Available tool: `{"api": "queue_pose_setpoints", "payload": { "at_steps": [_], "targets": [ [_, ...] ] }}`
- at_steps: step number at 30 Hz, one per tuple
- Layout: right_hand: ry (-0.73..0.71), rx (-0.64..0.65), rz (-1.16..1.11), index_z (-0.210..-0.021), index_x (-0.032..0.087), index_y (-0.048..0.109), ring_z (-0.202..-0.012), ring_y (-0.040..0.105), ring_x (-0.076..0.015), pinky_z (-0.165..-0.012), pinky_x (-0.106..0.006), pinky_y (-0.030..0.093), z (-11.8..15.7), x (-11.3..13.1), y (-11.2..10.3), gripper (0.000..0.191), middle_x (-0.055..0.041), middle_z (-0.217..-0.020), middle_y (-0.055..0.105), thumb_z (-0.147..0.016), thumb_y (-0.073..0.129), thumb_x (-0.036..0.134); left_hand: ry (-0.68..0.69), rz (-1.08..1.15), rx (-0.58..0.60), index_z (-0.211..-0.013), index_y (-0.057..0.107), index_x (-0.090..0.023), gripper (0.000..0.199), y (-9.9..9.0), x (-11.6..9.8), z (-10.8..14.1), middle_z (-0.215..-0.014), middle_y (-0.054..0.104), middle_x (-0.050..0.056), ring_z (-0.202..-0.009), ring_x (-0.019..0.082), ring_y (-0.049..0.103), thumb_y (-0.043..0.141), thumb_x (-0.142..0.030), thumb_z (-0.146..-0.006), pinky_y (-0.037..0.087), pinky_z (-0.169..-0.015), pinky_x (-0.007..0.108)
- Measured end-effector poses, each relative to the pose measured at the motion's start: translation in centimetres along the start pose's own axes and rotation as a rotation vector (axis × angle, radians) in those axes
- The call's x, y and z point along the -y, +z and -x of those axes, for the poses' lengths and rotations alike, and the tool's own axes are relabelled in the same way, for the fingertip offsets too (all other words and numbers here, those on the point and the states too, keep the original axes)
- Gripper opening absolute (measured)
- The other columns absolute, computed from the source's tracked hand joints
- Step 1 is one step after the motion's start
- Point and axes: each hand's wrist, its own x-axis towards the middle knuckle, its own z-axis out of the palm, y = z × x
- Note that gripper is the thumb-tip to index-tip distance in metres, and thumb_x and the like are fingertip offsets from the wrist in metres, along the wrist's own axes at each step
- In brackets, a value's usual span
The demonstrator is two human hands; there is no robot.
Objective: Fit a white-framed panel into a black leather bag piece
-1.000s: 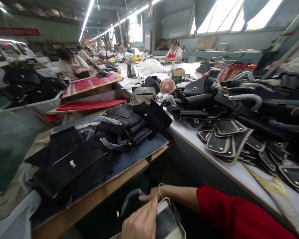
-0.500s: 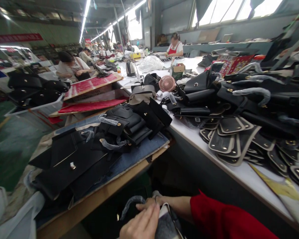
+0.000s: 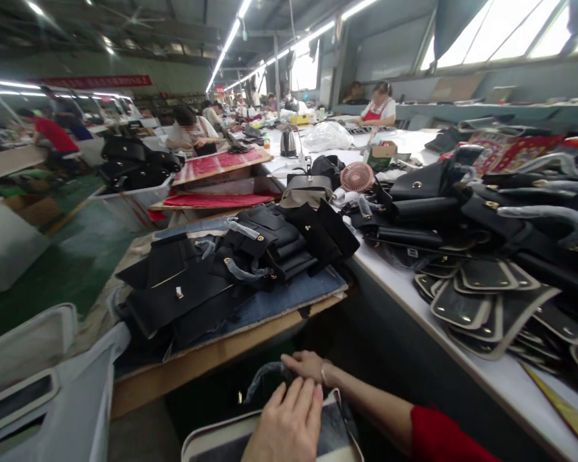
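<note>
- Two hands low in view, both on one bag panel (image 3: 221,439): cream-edged, dark centre, lying at bottom edge of frame.
- Left hand (image 3: 289,423) flat on panel top, fingers stretched out, not closed round anything.
- Right hand (image 3: 311,366) just beyond it, red sleeve (image 3: 443,436) behind; fingers curled at panel's far edge next to a plastic-wrapped strap (image 3: 264,375). Can't tell if it actually pinches anything.
- Pale bin (image 3: 38,366) at bottom left w/ a dark-centred piece in it.
- Wooden board (image 3: 221,350) w/ blue sheet just past hands, carrying black bag parts (image 3: 183,295) and a stack of black flaps w/ gold studs (image 3: 279,244).
- Counter (image 3: 414,308), white, runs along right side; on it overlapping dark oval panels w/ pale rims (image 3: 476,301), behind them heaped black bags (image 3: 462,199) w/ wrapped handles.
- Mid-distance: pink desk fan (image 3: 357,176), grey handbag (image 3: 304,187), red sheets (image 3: 216,165) on cardboard, kettle (image 3: 288,142).
- Far end: several other people seated at work, one in red apron (image 3: 378,110); strip lights along ceiling, windows upper right.
</note>
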Motion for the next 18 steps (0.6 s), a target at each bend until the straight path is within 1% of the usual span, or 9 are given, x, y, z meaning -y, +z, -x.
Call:
{"api": "queue_pose_setpoints", "payload": {
  "at_steps": [2,4,6,7,8,10,12,14,18],
  "targets": [
    [-0.034,-0.004,-0.017,-0.093,0.014,0.065,-0.078,0.066,-0.0176,-0.078,-0.037,0.055,0.2,0.8,-2.0,0.036,-0.0019,-0.086,0.067,-0.102,0.051,0.046,-0.096,0.148,0.049,-0.113,0.066,-0.02,0.027,-1.4,0.4,-0.5,-0.106,0.075,0.003,-0.091,0.021,0.071,0.048,-0.022,-0.093,0.058,-0.083,0.036],
    [-0.075,0.015,-0.054,-0.094,0.014,0.065,-0.071,0.064,-0.0154,-0.072,-0.034,0.055,0.9,2.1,-3.5,0.038,-0.001,-0.081,0.066,-0.104,0.046,0.046,-0.252,0.326,0.18,-0.117,0.065,-0.028,0.033,-3.1,1.1,-0.5,-0.114,0.072,0.001,-0.1,0.022,0.068,0.054,-0.02,-0.088,0.053,-0.097,0.046],
    [-0.099,0.068,-0.084,-0.095,0.014,0.065,-0.065,0.063,-0.0139,-0.067,-0.031,0.054,1.9,3.7,-4.1,0.038,0.0,-0.078,0.065,-0.105,0.045,0.045,-0.457,0.452,0.316,-0.125,0.061,-0.032,0.046,-5.0,2.0,0.1,-0.127,0.067,0.001,-0.117,0.022,0.062,0.053,-0.013,-0.084,0.041,-0.111,0.052],
    [-0.102,0.095,-0.09,-0.094,0.014,0.065,-0.063,0.063,-0.0133,-0.065,-0.03,0.054,2.2,4.6,-4.0,0.038,0.0005,-0.076,0.065,-0.105,0.046,0.045,-0.562,0.48,0.355,-0.128,0.06,-0.03,0.051,-5.8,2.4,0.5,-0.131,0.064,0.002,-0.123,0.023,0.058,0.052,-0.011,-0.082,0.035,-0.115,0.053],
    [-0.1,0.117,-0.087,-0.092,0.014,0.065,-0.062,0.062,-0.0129,-0.063,-0.029,0.054,2.5,5.4,-3.7,0.038,0.0011,-0.074,0.064,-0.104,0.047,0.045,-0.655,0.492,0.371,-0.129,0.059,-0.027,0.052,-6.6,2.9,1.1,-0.133,0.063,0.003,-0.125,0.023,0.056,0.053,-0.01,-0.08,0.032,-0.116,0.052],
    [-0.087,0.138,-0.055,-0.087,0.014,0.064,-0.06,0.061,-0.0124,-0.063,-0.028,0.053,2.8,6.9,-2.6,0.039,0.002,-0.07,0.063,-0.104,0.048,0.045,-0.794,0.496,0.361,-0.118,0.065,-0.022,0.044,-7.7,3.8,2.3,-0.125,0.066,0.005,-0.119,0.023,0.057,0.055,-0.011,-0.077,0.036,-0.111,0.047],
    [-0.073,0.133,0.009,-0.083,0.015,0.064,-0.058,0.06,-0.0124,-0.062,-0.028,0.052,2.8,7.9,-1.4,0.041,0.0025,-0.067,0.062,-0.104,0.047,0.046,-0.863,0.514,0.356,-0.097,0.068,-0.021,0.027,-8.4,4.5,3.5,-0.107,0.069,0.003,-0.105,0.022,0.061,0.054,-0.012,-0.075,0.043,-0.099,0.04],
    [-0.07,0.119,0.097,-0.079,0.015,0.064,-0.058,0.061,-0.0131,-0.061,-0.029,0.051,3.0,8.6,-0.6,0.043,0.0022,-0.065,0.062,-0.104,0.045,0.045,-0.899,0.539,0.355,-0.084,0.065,-0.022,0.019,-8.6,4.8,4.3,-0.094,0.067,0.0,-0.095,0.019,0.061,0.051,-0.013,-0.075,0.043,-0.087,0.034],
    [-0.141,0.123,0.294,-0.076,0.017,0.067,-0.066,0.065,-0.017,-0.061,-0.028,0.047,3.9,9.4,-0.1,0.049,-0.0027,-0.068,0.067,-0.104,0.039,0.045,-0.885,0.555,0.313,-0.079,0.062,-0.023,0.018,-8.4,4.5,5.0,-0.086,0.065,-0.003,-0.087,0.017,0.059,0.049,-0.01,-0.076,0.038,-0.081,0.031]
  ]
}}
